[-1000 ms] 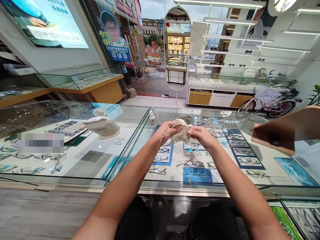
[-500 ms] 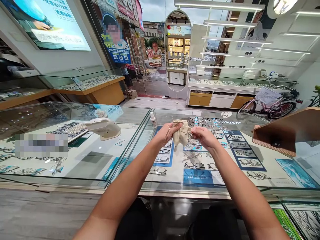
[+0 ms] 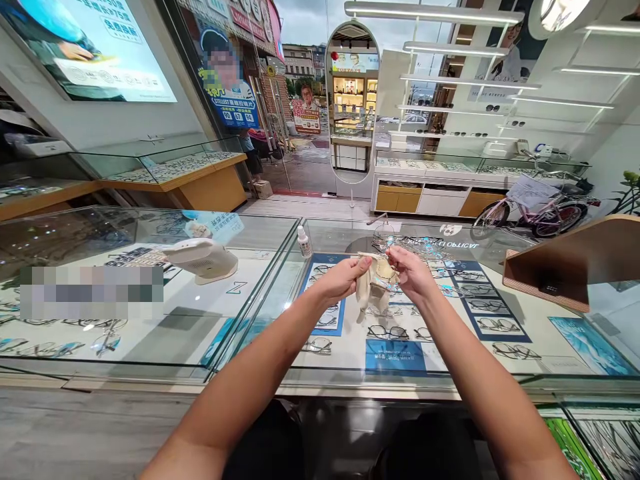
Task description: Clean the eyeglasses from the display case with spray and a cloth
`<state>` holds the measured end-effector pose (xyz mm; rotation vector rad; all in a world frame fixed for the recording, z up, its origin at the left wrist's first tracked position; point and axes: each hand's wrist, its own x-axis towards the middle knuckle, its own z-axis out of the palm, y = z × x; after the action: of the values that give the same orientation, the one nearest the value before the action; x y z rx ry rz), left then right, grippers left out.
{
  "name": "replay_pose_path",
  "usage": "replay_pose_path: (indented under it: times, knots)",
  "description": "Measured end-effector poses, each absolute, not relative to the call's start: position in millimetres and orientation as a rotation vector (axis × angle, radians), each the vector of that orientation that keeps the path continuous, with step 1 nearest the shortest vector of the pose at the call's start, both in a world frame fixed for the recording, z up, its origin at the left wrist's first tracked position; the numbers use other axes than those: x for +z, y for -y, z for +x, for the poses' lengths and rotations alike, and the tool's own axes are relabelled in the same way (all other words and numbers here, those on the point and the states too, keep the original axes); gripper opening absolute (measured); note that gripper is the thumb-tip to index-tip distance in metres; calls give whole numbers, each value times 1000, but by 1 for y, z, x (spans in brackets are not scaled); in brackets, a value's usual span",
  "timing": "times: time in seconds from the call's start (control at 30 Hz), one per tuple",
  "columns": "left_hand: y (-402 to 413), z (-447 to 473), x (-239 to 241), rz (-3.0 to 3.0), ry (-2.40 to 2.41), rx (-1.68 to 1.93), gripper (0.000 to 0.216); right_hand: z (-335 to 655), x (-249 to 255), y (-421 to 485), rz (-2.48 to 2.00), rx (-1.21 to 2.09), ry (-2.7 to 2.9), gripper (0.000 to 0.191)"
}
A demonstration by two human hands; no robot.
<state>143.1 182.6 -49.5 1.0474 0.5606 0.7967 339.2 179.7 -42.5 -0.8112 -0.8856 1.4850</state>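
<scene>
My left hand (image 3: 347, 277) is closed on a beige cleaning cloth (image 3: 367, 293), thumb on top, with the cloth's folds hanging below. Beside it, my right hand (image 3: 407, 270) pinches a pair of thin-rimmed eyeglasses (image 3: 383, 230). One lens and a thin temple stand up beyond my fingers; another part of the frame seems to lie against the cloth, partly hidden. Both hands are above the glass display counter (image 3: 320, 373). A small white spray bottle (image 3: 303, 243) stands on the glass left of my hands.
Inside the counter lie rows of eyeglasses (image 3: 387, 332) on blue and white cards. On top at left is a white handheld-looking device (image 3: 203, 260); at right stands a brown wooden stand (image 3: 570, 267). Beyond are an oval mirror (image 3: 353, 160) and a pink bicycle (image 3: 535, 207).
Both hands have shifted slightly right with the cloth. The eyeglasses have turned, so a lens and temple now show above the hands; earlier they were mostly covered by the cloth.
</scene>
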Motion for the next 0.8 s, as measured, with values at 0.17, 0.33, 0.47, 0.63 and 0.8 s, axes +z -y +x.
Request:
replay_pose_path:
  times: [0.17,0.33,0.47,0.63,0.8]
  knots:
    - [-177,148,-50,1073,-551,823,58,329,-47,-176,-811,1479,869,44]
    - [-174,155,-56,1064,-603,838,64,324,-51,-176,-796,1498,829,48]
    - [-175,160,-62,1041,-646,887,70,322,-52,-175,-781,1497,828,49]
    - [-171,163,-60,1059,-622,938,63,317,-49,-171,-762,1511,776,49]
    - [-169,158,-52,1093,-635,877,60,318,-49,-171,-766,1524,778,49]
